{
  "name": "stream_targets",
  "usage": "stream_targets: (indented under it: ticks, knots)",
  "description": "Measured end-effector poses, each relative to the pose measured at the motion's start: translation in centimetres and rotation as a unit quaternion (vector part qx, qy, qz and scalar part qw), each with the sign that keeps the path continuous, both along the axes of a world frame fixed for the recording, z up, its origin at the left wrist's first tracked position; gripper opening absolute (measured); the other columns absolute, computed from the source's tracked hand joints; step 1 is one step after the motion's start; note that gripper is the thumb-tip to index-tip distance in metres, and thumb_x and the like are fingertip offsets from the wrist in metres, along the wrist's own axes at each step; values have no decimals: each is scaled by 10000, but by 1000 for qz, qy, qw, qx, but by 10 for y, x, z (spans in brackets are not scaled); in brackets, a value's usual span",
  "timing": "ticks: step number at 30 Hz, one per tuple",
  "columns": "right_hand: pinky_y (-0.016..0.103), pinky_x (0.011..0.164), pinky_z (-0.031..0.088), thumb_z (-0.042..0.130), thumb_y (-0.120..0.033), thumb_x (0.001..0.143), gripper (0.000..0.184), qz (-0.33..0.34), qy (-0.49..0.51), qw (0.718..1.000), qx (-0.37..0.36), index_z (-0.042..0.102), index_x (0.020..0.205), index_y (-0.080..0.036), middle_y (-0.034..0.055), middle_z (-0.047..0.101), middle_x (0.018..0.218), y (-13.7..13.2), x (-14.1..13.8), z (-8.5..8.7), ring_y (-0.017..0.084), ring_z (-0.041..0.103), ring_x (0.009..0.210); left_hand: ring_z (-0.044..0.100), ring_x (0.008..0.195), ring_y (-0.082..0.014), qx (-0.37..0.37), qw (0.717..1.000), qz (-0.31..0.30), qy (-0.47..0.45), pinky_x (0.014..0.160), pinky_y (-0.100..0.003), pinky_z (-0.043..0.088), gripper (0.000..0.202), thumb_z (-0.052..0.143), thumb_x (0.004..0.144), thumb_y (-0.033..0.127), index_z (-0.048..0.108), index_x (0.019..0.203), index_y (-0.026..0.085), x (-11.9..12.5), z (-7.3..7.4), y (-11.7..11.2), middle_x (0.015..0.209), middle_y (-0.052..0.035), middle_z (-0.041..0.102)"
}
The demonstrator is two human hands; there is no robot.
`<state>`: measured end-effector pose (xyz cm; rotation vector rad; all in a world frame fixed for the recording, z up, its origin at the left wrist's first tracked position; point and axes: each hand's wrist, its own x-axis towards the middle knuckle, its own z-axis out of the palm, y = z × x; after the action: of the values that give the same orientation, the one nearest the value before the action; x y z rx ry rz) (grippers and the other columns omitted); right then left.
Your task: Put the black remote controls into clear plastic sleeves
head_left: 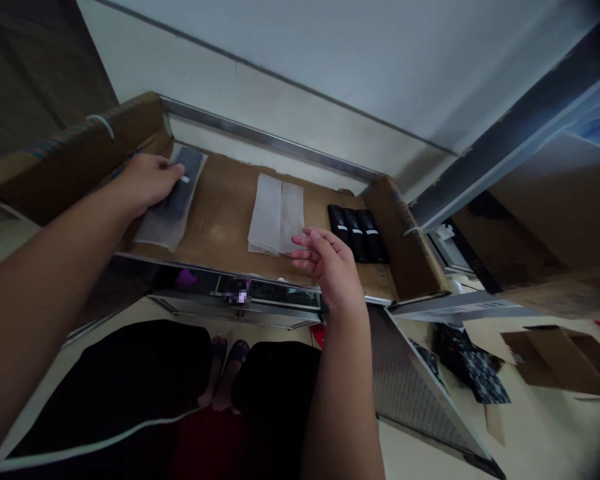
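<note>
Cardboard lines the shelf [225,213] in front of you, its side flaps turned up at the left and right ends and a metal rail running along the back edge. Toward the left end lies a translucent sleeve [167,213] with a dark remote [184,179] partly inside it, and your left hand [147,181] lies flat on top, fingers spread and pressing, not curled round anything. Near the middle of the shelf sits a small stack of empty sleeves [275,215], two side by side. Your right hand [327,257] hovers just at the front corner of that stack, fingers loosely bent and holding nothing; whether the fingertips touch the nearest sleeve I cannot tell. By the right flap three black remotes [357,233] lie in a tight row. My judgement of the risks: the sleeves are thin and slippery, so a pinch at the corner could lift two at once or fan the stack toward the front edge, where one could slide off onto the metal frame below. Pressing only with a flat palm on the left could let the remote creep out of its open sleeve if the sleeve shifts on the cardboard.
</note>
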<state>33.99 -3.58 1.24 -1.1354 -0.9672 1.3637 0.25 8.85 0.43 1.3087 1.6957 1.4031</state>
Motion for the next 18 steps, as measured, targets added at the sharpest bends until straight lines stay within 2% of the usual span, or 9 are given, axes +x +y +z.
stream_targets:
  ticks: [2,3,6,8,11,12,14,16,18]
  knots:
    - [276,661,621,782,-427,836,317,-28,-1,1000,-2,666,1021,-198,60,788,957,2,9,-2,147,726,713,606,1088,-236,-38,996,32,70,1162,-395,352,274,874,741,230,608,758,167,-17,5,12,704,46,627]
    - [276,657,620,781,-423,834,308,-37,-3,999,-3,663,1007,-198,58,785,946,2,11,-3,146,724,706,550,1243,-259,-47,994,43,86,1244,-428,235,348,917,677,209,588,785,171,-22,8,15,832,31,673]
    - [279,646,611,772,-435,830,309,-51,-15,999,-1,652,992,-201,59,778,949,3,14,-5,149,720,703,304,1482,-309,-16,994,13,110,1297,-512,-41,564,990,517,175,576,900,171,-25,13,12,1275,-8,657]
    - [276,630,594,753,-444,832,313,-67,-35,997,7,649,1004,-205,61,771,972,4,15,-5,148,709,702,209,1509,-351,4,984,-51,173,1281,-567,-79,540,982,555,248,592,920,175,-20,6,4,1424,-40,582]
    - [277,599,550,674,-448,860,297,-141,-115,983,35,648,1026,-203,57,751,965,6,22,-8,146,665,670,164,1505,-383,41,958,-113,260,1258,-591,-77,305,846,743,355,615,846,185,-15,-15,-4,1406,-55,589]
    - [290,623,547,638,-438,877,289,-180,-166,968,53,653,1038,-199,59,745,956,6,24,-9,154,656,681,165,1501,-380,62,954,-114,270,1253,-574,-68,249,791,784,365,621,824,187,-16,-21,-4,1370,-51,609]
    - [345,748,552,578,-384,905,283,-255,-303,913,100,674,1075,-180,82,737,968,7,30,-13,190,660,774,149,1510,-371,94,947,-119,285,1217,-531,11,216,703,831,372,642,828,165,-21,-27,-4,1311,-52,632]
    - [414,910,517,560,-303,902,305,-295,-440,837,138,698,1130,-155,132,727,1062,9,35,-18,245,657,939,108,1527,-370,100,936,-139,306,1099,-489,147,276,653,839,381,650,866,106,-27,-22,-3,1252,-68,635]
    - [468,1003,458,565,-237,882,350,-300,-533,778,143,709,1182,-129,186,698,1175,12,37,-24,298,620,1079,102,1536,-371,100,926,-159,329,968,-448,200,342,615,842,388,646,925,57,-26,-9,-6,1199,-66,622]
